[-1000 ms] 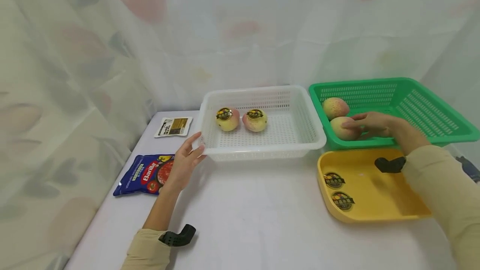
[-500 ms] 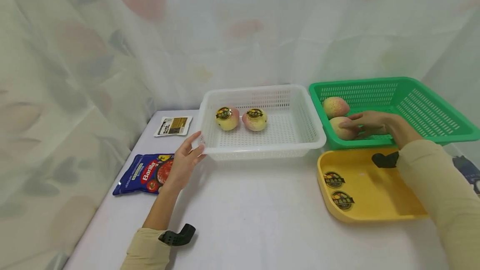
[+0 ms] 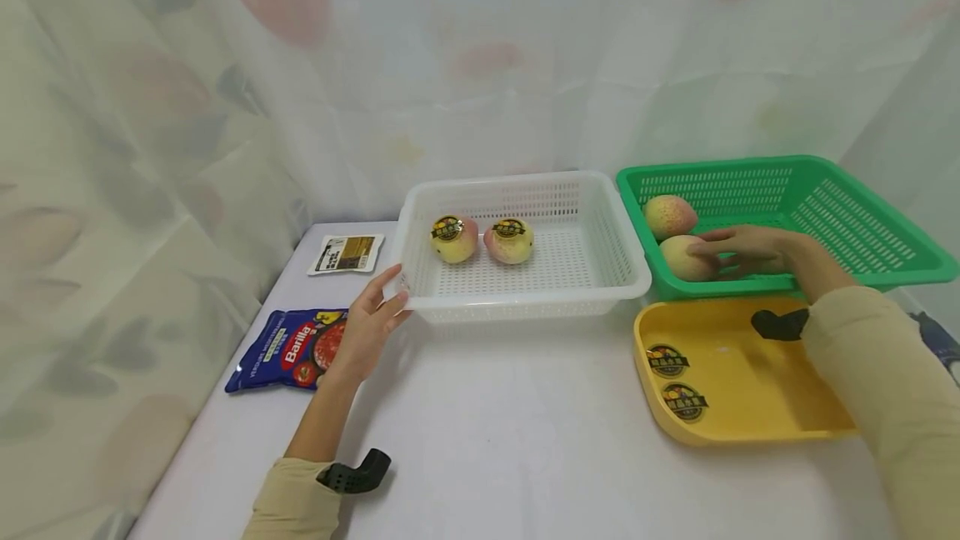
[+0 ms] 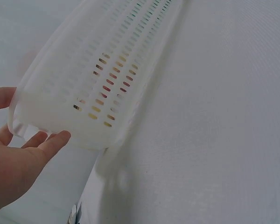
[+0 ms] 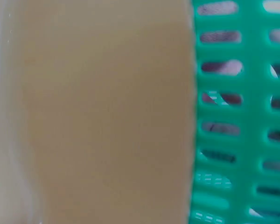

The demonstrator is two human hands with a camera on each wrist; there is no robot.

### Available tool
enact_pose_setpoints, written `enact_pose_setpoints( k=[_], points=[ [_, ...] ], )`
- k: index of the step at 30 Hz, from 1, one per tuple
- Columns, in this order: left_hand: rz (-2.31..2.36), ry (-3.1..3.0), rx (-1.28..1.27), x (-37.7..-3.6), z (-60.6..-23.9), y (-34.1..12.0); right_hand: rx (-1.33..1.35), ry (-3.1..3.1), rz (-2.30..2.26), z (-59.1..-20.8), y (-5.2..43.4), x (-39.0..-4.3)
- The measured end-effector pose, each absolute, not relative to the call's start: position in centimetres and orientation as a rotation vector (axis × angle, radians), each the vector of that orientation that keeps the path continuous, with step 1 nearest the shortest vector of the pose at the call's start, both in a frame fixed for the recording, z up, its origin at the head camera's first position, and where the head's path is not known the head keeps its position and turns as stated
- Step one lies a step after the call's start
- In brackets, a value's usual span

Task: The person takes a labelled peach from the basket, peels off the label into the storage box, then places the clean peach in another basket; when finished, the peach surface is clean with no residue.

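Her right hand (image 3: 742, 250) lies over the nearer peach (image 3: 684, 257) in the green basket (image 3: 862, 227), fingers on it but whether they clasp I cannot tell (it might roll away). The left hand (image 3: 367, 325) holds the white basket's (image 3: 600, 282) corner.

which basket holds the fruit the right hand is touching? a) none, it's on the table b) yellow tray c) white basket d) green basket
d: the right hand reaches into the green basket and rests on the nearer fruit there, while the white basket holds two other, stickered fruits.
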State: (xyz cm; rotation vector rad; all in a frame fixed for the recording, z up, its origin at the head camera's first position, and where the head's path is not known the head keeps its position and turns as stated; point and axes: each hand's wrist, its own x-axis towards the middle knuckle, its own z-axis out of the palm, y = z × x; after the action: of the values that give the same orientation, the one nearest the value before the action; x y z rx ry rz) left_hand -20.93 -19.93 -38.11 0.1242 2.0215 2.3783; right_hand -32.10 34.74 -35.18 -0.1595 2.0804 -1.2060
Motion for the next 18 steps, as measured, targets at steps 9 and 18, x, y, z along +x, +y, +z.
enact_pose_setpoints(
  k=[9, 18],
  points=[
    [2.382, 2.010, 0.116, -20.8, -38.1, -19.9, -0.219, 2.087, -1.365, -34.3, 37.8, -31.5],
    [2.387, 2.011, 0.129, -20.8, -38.0, -19.8, -0.449, 2.017, -1.739, -30.5, 38.1, -31.2]
  ],
)
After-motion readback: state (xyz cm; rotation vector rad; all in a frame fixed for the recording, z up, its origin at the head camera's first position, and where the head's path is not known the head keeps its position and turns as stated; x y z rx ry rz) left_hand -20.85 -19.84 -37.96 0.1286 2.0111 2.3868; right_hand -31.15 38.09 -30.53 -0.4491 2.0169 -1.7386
